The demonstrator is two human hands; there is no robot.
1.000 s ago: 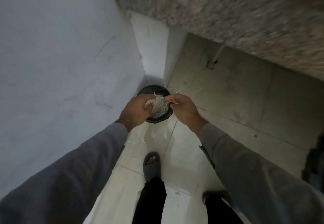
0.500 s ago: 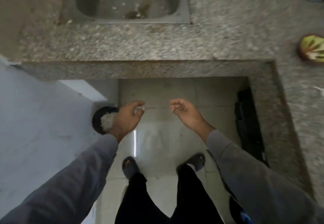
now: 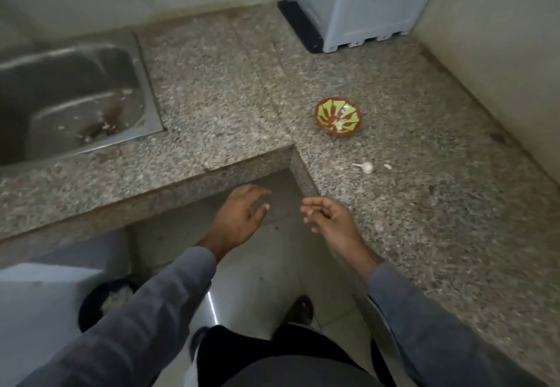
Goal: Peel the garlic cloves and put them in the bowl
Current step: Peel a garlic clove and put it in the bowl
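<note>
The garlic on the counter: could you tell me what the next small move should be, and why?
Probably reach the right hand forward to pick up the garlic. Both hands look empty, the left hand too; the garlic lies unpeeled on the counter, nearer the person than the bowl.

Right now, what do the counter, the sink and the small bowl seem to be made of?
The counter looks like polished granite: grey-brown speckled grain, with a thick slab edge. The sink seems stainless steel: a dull grey sheen and a thin pressed rim. The bowl is probably glazed ceramic or painted clay: brown-red rim, glossy green and red pattern inside; plastic cannot be ruled out.
</note>
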